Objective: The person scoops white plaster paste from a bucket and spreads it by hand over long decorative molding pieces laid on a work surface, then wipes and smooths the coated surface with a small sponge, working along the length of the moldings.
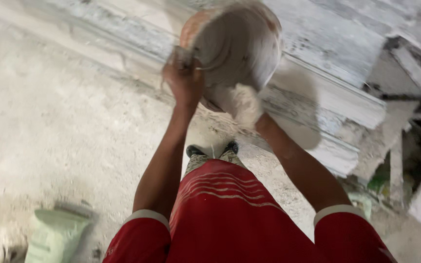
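Observation:
I hold a round bucket (235, 46) up in front of me, tilted so its white-coated inside faces me, with an orange outer rim at its upper left. My left hand (183, 80) grips the bucket's left rim. My right hand (242, 104), caked in white plaster, presses against the bucket's lower edge from beneath. Both arms reach forward from red sleeves with white cuffs. The frame is blurred by motion.
Dusty concrete floor (49, 122) spreads to the left. Long white plaster mouldings (327, 83) lie across the floor ahead and to the right. A pale green container (57, 234) stands at the lower left. Debris and boards (415, 73) lie at the right. My shoes (213, 150) show below.

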